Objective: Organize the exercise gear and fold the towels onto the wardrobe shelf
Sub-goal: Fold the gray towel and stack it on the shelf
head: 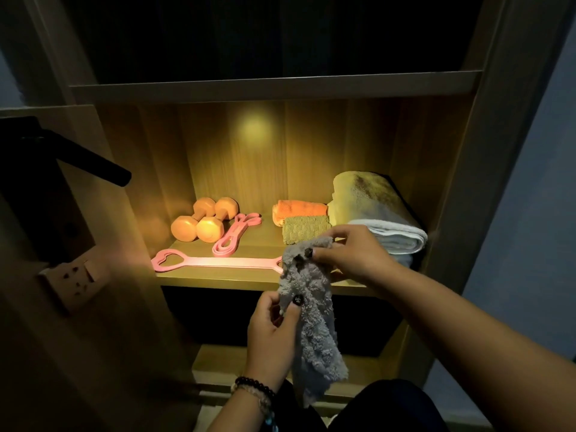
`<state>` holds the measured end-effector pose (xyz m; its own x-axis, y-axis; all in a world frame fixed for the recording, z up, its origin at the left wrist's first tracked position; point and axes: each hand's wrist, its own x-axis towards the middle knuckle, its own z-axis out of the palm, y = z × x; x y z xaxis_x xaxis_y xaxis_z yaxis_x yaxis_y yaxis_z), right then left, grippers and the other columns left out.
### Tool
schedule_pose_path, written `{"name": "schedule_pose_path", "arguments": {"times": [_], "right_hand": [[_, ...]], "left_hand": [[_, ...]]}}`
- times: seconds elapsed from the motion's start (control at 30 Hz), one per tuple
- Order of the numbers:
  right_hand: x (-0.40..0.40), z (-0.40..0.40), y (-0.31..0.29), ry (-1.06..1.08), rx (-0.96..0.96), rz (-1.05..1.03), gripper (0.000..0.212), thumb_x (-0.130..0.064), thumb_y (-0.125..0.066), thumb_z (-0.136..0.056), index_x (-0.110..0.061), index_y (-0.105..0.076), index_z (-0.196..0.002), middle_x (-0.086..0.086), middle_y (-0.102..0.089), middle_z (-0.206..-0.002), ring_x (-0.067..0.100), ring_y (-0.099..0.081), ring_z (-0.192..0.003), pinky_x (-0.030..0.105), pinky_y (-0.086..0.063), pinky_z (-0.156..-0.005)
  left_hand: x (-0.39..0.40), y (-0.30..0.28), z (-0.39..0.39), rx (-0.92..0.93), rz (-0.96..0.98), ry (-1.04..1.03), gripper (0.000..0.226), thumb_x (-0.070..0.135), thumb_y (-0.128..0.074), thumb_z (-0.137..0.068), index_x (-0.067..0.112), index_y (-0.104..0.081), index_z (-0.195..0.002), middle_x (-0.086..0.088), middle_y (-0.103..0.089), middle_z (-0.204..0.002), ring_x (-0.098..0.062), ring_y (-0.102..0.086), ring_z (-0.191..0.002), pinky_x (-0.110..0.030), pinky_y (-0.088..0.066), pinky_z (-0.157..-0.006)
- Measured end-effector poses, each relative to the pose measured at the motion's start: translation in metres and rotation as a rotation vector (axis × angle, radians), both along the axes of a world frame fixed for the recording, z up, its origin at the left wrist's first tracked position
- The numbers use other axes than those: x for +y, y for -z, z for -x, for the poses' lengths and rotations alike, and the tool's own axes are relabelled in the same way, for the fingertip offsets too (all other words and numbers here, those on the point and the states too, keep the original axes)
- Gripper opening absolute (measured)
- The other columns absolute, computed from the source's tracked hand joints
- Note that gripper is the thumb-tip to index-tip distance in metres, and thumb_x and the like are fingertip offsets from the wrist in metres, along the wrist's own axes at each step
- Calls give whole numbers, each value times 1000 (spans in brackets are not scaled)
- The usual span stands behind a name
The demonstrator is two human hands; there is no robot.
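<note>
step: folding grey towel (311, 310) | L hand (274, 325) pinches lower edge, R hand (349, 254) pinches top | next: fold, stack w/ towels at 2 o'clock on shelf (218, 277)

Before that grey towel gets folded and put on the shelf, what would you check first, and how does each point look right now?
1. Both hands hold the grey towel: ok. The left hand pinches its edge and the right hand pinches its top.
2. Towel hangs free to fold: ok, though its lower end dangles loose.
3. Free spot on the lit shelf among the towels: not ok. The orange towel, the textured towel and the white folded towel fill the right side.
4. Gear out of the way: not ok. The pink stretch strap lies along the front edge.
5. Dumbbells settled at the back left: ok.
</note>
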<state>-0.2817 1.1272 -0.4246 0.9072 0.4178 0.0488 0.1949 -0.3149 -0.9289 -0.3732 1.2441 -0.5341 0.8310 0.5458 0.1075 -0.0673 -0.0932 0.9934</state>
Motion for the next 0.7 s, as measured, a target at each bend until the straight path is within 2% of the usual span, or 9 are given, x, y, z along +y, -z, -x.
{"name": "schedule_pose_path", "arguments": {"times": [0.1,0.17,0.27,0.37,0.43,0.5,0.57,0.63,0.7], "right_hand": [[-3,-7,2,60,-299,129,10,-16,-70,-82,-7,-66,-79,12,-69,-79,28,-67,-75,50,-58,-68],[-8,-9,-1,83,-441,213,19,-22,-71,-81,-4,-66,-76,11,-65,-73,28,-63,-72,48,-55,-68],[-19,-11,-5,97,-525,261,36,-30,-71,-83,1,-60,-69,16,-59,-67,29,-58,-66,41,-48,-59],[-28,-14,-2,96,-521,313,45,-35,-66,-86,-10,-48,-54,4,-46,-54,15,-42,-53,31,-30,-51],[-34,-17,0,103,-470,265,46,-32,-64,-88,-15,-45,-50,-3,-41,-50,8,-35,-49,26,-24,-49],[-40,-25,6,98,-357,137,41,-29,-62,-88,-4,-53,-57,0,-42,-54,9,-36,-53,27,-27,-53],[-46,-32,12,100,-273,25,39,-26,-62,-88,6,-56,-67,5,-42,-61,13,-38,-60,30,-29,-58],[-50,-39,19,144,-223,-97,32,-23,-62,-87,0,-55,-65,5,-40,-61,14,-38,-62,32,-30,-61],[-54,-43,26,226,-181,-214,27,-19,-66,-84,-10,-53,-62,0,-41,-55,13,-39,-58,30,-30,-60]], "left_hand": [[14,-6,0,-20,-22,-56,13,12,-61,-90,14,-60,-77,-9,-69,-81,-25,-66,-81,-43,-54,-73],[27,-14,0,-40,-45,-132,19,9,-62,-88,14,-61,-70,-8,-68,-77,-22,-63,-75,-39,-52,-71],[48,-30,-4,-62,-124,-199,15,8,-63,-88,15,-66,-75,-5,-67,-78,-18,-61,-76,-37,-51,-74],[62,-46,-11,-96,-294,-171,8,14,-61,-91,15,-65,-84,-3,-66,-83,-15,-60,-79,-34,-50,-73],[68,-52,-16,-126,-519,-149,6,18,-62,-91,17,-64,-85,0,-64,-78,-8,-56,-71,-24,-45,-63],[75,-53,-20,-158,-731,-105,6,20,-66,-88,16,-64,-85,-1,-63,-73,-11,-54,-64,-27,-42,-57],[85,-51,-20,-130,-967,-18,12,22,-72,-84,12,-64,-86,-4,-63,-75,-19,-55,-66,-33,-44,-59],[96,-44,-17,-88,-1206,53,15,17,-74,-81,13,-62,-88,-2,-62,-82,-19,-56,-71,-31,-49,-61],[104,-36,-10,-37,-1202,49,13,12,-72,-83,16,-62,-91,0,-62,-88,-16,-56,-78,-32,-52,-68]]}}
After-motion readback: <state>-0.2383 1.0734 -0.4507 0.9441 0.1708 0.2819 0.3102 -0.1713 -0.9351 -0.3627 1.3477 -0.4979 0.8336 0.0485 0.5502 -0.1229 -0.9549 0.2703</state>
